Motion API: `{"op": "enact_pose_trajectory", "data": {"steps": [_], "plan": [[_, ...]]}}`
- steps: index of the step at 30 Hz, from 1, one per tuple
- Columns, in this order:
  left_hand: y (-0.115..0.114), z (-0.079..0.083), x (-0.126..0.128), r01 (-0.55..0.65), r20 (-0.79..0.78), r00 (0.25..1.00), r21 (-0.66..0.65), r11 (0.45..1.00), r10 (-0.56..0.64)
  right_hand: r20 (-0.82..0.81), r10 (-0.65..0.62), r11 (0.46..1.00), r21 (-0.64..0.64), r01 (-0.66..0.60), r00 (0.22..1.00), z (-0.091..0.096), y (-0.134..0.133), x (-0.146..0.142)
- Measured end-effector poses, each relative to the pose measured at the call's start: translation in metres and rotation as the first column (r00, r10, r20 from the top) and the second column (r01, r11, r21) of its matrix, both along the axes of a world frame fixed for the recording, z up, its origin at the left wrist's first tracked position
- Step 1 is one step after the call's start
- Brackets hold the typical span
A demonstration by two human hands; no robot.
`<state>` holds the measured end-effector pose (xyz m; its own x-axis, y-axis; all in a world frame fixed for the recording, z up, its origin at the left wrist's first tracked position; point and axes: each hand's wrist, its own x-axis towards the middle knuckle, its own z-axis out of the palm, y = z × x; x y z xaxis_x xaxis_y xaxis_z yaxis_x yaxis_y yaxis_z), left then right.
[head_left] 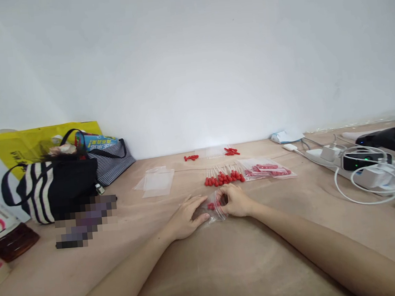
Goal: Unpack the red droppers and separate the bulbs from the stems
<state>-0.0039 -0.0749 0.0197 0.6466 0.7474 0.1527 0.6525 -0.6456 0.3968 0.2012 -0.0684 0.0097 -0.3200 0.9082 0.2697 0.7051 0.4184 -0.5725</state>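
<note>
Right now both forearms come in over the front edge of the bench (325,202) and meet mid-bench, the left slanting up to the right, the right slanting up to the left.

L hand (185,218) lies open, palm down, fingers straight and a bit spread. Its fingertips press flat on the left end of a small clear bag (213,209).

R hand (235,201) is closed, fingers curled in w/ thumb and forefinger pinching the bag's right end (its mouth, as far as I can tell). The wrist is low, almost on the bench.

The bag lies flat between the two hands, touching both, w/ something red inside; too small to count the pieces.

Just behind it, toward the back edge, is a row of droppers (223,178) w/ red bulbs, bulb ends nearest the hands. Touching the row on the right are filled bags (270,168). To the left, well apart, are empty bags (156,181). Nearer the back edge lie two small heaps of loose bulbs (191,157).

- **Back-left corner:** a striped tote (47,191) w/ a yellow sack (22,146) behind it.
- **Left edge:** a bottle (4,231).
- **Right edge:** a power strip (316,153) w/ chargers and white cables.
</note>
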Motion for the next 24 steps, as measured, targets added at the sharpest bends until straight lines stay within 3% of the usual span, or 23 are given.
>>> {"op": "enact_pose_trajectory", "data": {"steps": [12, 15, 18, 24], "plan": [[-0.001, 0.007, -0.001, 0.021, -0.094, 0.995, -0.036, 0.999, -0.025, -0.001, 0.095, 0.995, 0.033, -0.095, 0.996, -0.001, 0.001, 0.018], [0.000, 0.006, -0.004, 0.023, -0.124, 0.992, -0.034, 0.999, -0.027, -0.157, 0.133, 0.988, -0.060, -0.144, 0.979, -0.002, 0.003, 0.029], [0.002, 0.005, -0.007, 0.023, -0.159, 0.987, -0.042, 0.999, -0.030, -0.410, 0.179, 0.930, -0.226, -0.290, 0.894, -0.002, 0.003, 0.047], [0.002, 0.003, -0.007, 0.017, -0.229, 0.973, -0.037, 0.999, -0.025, -0.616, 0.084, 0.867, -0.342, -0.362, 0.783, -0.004, 0.000, 0.064]]}}
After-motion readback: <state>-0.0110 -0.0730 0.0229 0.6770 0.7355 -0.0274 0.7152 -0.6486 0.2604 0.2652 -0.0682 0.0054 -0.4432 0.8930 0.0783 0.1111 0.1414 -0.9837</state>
